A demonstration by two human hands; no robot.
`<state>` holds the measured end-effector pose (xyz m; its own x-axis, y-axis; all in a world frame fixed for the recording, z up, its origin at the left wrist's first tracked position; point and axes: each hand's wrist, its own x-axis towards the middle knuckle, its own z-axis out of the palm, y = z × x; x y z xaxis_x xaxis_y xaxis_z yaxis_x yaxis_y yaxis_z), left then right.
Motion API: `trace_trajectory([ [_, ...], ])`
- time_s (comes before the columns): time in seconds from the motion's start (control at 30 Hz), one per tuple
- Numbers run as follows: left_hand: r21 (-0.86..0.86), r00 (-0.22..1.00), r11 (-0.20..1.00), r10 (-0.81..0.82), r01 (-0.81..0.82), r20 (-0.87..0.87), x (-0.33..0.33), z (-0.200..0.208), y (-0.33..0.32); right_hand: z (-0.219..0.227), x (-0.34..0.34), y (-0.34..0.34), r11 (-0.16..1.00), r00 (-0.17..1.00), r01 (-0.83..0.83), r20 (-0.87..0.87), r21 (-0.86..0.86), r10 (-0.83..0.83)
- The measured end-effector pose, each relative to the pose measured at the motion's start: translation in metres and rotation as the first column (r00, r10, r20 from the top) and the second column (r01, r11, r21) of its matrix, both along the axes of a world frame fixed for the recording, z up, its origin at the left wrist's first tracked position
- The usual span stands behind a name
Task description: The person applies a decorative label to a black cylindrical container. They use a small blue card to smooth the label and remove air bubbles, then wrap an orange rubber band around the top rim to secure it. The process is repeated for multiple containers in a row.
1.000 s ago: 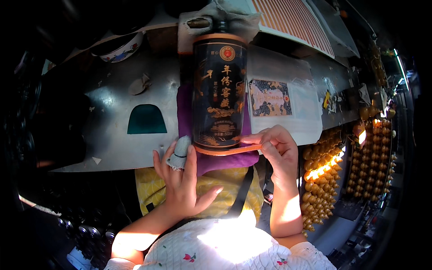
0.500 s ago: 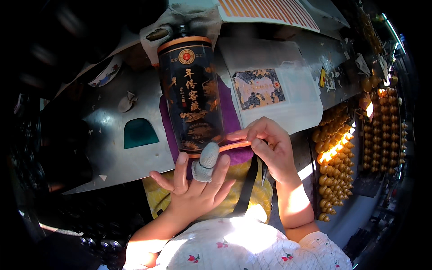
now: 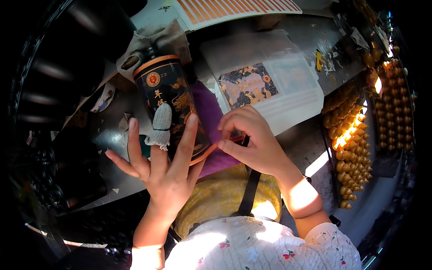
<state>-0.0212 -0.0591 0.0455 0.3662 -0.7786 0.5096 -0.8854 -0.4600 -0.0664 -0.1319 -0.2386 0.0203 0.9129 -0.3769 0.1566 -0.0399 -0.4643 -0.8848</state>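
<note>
Fingers of the left hand (image 3: 162, 168) were spread flat and loose, grasping nothing; the middle one wore a grey knitted cot (image 3: 159, 126) and lay against the side of a black bottle (image 3: 173, 110). That bottle lay on its side on a purple cloth (image 3: 209, 112) on the grey metal desk (image 3: 108, 148), its neck pointing away from the person, its body printed with gold figures and a round red-and-gold seal near the shoulder. An orange band (image 3: 155, 60) already circled the shoulder. At the near end a second orange strip (image 3: 211, 148) curved round the base, and the right hand (image 3: 249, 139) pinched its free end between thumb and forefinger. By my reading the upper band was done and the lower one only partly laid, with its end not yet pressed down.

Left of the bottle a dark green rounded patch (image 3: 145, 146) showed on the desk, mostly behind the left hand. At the far edge lay a white sheet of orange strips (image 3: 234, 9) in rows. Right of the cloth sat a clear flat bag (image 3: 288, 81) with a rectangular dark-and-gold label (image 3: 247, 85) inside. Further right, rows of golden caps (image 3: 351, 139) glowed in the sun.
</note>
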Motion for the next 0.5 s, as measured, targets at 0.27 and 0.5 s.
trace_trajectory([
  [0.27,-0.074,0.98,0.984,0.15,-0.16,-0.133,0.011,-0.031,0.032,0.015,-0.004,-0.01,0.966,0.995,-0.091,-0.024,0.241,0.1],
  [0.5,-0.276,0.889,0.959,-0.069,-0.066,-0.453,0.021,-0.059,0.037,0.008,-0.011,-0.001,0.825,0.993,-0.077,-0.031,0.56,0.114],
])
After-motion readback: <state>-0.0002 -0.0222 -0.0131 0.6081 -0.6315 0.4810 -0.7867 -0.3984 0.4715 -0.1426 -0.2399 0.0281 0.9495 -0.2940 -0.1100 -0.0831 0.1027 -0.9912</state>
